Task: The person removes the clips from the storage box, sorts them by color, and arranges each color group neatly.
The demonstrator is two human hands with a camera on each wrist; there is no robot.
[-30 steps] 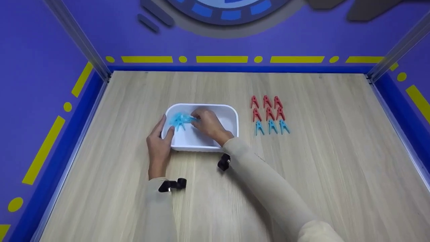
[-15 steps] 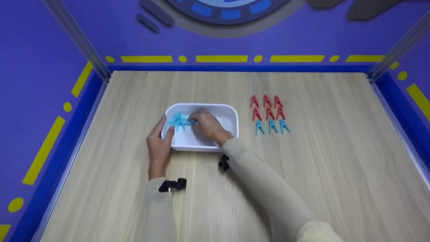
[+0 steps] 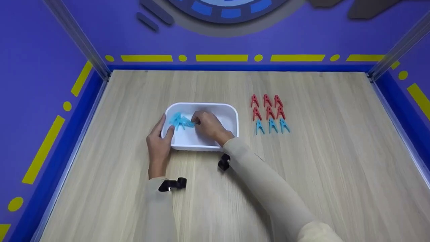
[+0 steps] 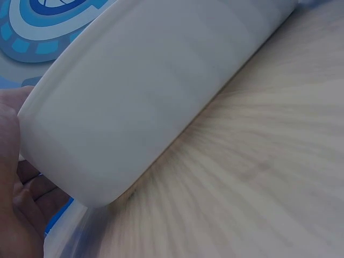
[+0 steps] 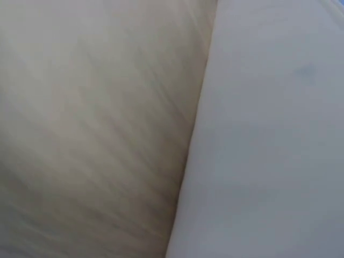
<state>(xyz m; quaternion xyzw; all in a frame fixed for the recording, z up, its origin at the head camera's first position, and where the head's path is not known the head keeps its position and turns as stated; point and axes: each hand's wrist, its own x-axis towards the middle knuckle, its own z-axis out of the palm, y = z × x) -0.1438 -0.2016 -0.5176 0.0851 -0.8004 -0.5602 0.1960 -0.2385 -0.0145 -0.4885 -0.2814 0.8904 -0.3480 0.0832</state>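
Note:
A white plastic tub [image 3: 198, 147] stands on the table in the head view, with several light-blue clothespins [image 3: 180, 121] heaped in its left part. My left hand [image 3: 159, 144] grips the tub's left end, thumb over the rim and fingers outside; the left wrist view shows this hand [image 4: 21, 188] at the tub's corner. Reaching inside, my right hand [image 3: 207, 124] has bent fingers, their tips right at the heap's right end. I cannot tell whether it pinches a clothespin there. The right wrist view shows only the tub's outer wall [image 5: 263, 140] and the tabletop.
Right of the tub, two rows of red clothespins [image 3: 256, 114] lie above one row of blue clothespins [image 3: 272, 126] on the wood-grain table [image 3: 322, 161]. Blue-purple panels [image 3: 215, 43] border the table at the back and sides.
The right hand's fingers shift slightly left, then back right, inside the tub. The blue clothespins by its fingertips have changed position a little. The left hand keeps its grip.

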